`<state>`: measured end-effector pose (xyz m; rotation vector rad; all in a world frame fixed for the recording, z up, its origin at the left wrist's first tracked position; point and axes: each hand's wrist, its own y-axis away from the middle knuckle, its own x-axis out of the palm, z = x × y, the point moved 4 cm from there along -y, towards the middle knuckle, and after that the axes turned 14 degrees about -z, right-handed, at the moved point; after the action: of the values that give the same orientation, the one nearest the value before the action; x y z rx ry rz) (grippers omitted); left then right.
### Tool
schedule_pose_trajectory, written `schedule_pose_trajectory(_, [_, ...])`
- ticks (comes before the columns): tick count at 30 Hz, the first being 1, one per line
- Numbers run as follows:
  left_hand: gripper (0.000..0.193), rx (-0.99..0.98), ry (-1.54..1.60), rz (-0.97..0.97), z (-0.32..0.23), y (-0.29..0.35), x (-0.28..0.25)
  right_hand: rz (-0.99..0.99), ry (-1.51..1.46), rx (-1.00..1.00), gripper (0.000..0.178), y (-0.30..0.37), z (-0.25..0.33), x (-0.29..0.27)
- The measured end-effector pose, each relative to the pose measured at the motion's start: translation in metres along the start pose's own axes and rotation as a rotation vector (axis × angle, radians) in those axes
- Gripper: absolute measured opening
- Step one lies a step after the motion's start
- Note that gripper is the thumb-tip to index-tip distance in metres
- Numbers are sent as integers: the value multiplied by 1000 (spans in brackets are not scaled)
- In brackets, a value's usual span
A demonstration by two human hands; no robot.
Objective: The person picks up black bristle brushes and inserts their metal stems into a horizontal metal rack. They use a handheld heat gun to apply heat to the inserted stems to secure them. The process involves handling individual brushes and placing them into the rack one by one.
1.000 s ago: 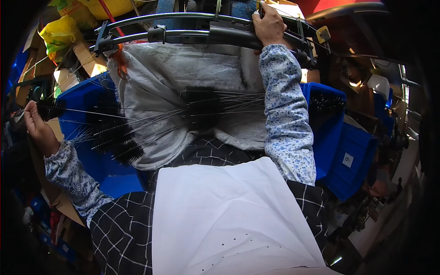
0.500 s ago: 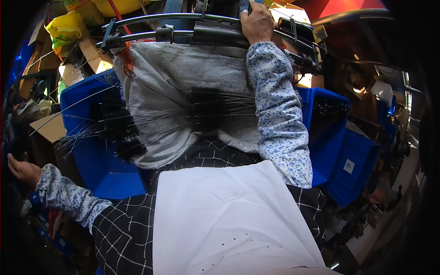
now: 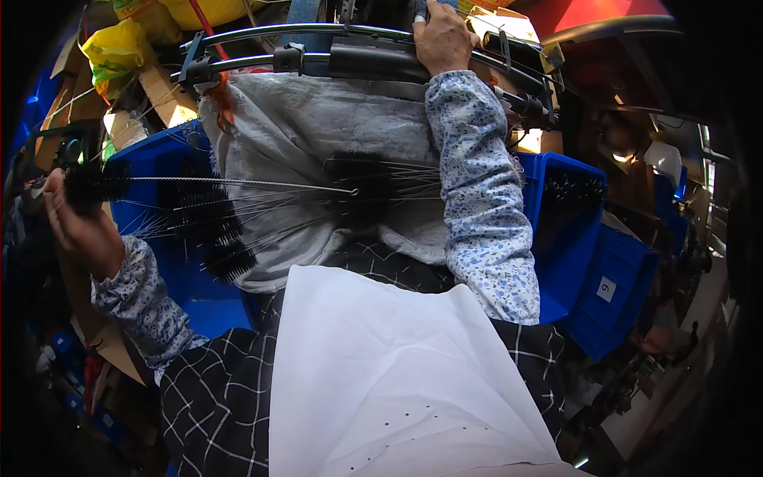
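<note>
Left hand [image 3: 86, 226] out wide, pinching black brush [image 3: 99, 184] by its bristle end — wire stem [image 3: 238, 183] points right, above white sacking [image 3: 278, 111]. Right hand [image 3: 445, 41] stretched forward at the rails [image 3: 373, 60] — can't tell if gripping.

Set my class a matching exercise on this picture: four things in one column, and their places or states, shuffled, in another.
Things
1. Left hand
2. Right hand
3. White cloth
4. Orange strip

Places or states
A. Lying beneath loose black-bristled brushes
B. Placed at the metal-railed frame
C. Hanging near the frame's left end
D. Holding a twisted-wire brush by its bristled end

Pairs: 1-D, 2-B, 3-A, 4-C
</note>
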<state>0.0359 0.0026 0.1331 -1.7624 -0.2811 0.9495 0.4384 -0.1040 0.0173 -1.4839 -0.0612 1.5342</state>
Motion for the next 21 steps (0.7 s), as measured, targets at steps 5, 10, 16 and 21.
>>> schedule_pose_trajectory(5, [16, -951, 791, 97, -20, 14, 30, 15, 101, -76, 39, -1, -71, 1])
schedule_pose_trajectory(10, [16, -1120, 998, 239, -55, 12, 35, 258, 91, 105, 34, -34, -107, -5])
schedule_pose_trajectory(16, [14, -945, 1069, 332, -70, 10, 38, 454, 184, -49, 32, -44, -127, -7])
schedule_pose_trajectory(21, [19, -916, 1073, 388, -84, 8, 40, 739, -464, 301, 32, -6, -104, -89])
